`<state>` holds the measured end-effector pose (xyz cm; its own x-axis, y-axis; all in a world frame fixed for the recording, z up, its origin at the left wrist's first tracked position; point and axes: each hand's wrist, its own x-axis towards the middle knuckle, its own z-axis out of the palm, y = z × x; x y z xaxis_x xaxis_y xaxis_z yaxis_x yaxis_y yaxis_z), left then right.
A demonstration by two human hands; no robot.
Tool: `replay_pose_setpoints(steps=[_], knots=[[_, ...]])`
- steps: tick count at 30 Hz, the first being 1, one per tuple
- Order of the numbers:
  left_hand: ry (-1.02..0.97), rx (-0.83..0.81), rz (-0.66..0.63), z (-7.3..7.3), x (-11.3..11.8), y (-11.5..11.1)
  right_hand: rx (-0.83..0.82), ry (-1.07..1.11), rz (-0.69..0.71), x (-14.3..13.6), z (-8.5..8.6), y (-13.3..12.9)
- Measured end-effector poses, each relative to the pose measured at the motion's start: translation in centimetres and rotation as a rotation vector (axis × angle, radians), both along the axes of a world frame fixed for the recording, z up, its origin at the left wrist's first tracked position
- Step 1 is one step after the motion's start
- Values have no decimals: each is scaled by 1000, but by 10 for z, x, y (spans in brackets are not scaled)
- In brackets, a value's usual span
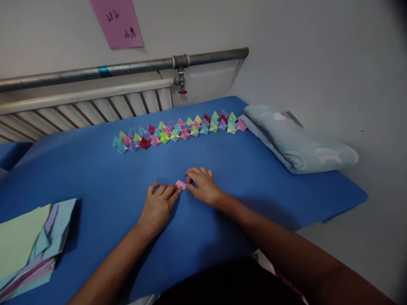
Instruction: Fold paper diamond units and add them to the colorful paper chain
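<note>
A small folded piece of pink paper (181, 184) lies on the blue surface (104, 182) between my two hands. My left hand (158, 206) presses its thumb and fingertips on the paper's left and lower side. From the other side my right hand (203, 186) has its fingers curled, with the thumb and forefinger at the paper's right edge. The fingers cover part of the paper, so its full shape is hidden. Beyond the hands stand rows of small folded paper pieces (164, 137) in pink, green, blue, purple and red, with pointed tops.
At the left front lies a stack of coloured paper sheets (22, 241). A folded light blue blanket (295, 140) rests at the right by the wall. Behind the surface are a white radiator (121, 106) and a metal pipe (140, 65) with a red-handled valve (182, 92).
</note>
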<state>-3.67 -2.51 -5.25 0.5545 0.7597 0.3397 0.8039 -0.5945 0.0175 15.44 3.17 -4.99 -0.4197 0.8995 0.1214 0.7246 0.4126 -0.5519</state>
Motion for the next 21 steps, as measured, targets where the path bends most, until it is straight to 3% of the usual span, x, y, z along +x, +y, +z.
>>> replay_pose_setpoints(steps=[10, 16, 21], knots=[[3, 36, 130, -7, -8, -18, -8, 12, -24, 0, 6, -6], [40, 112, 157, -3, 15, -13, 16, -19, -39, -2, 7, -7], [52, 26, 118, -12, 34, 4, -7, -19, -41, -1, 3, -4]])
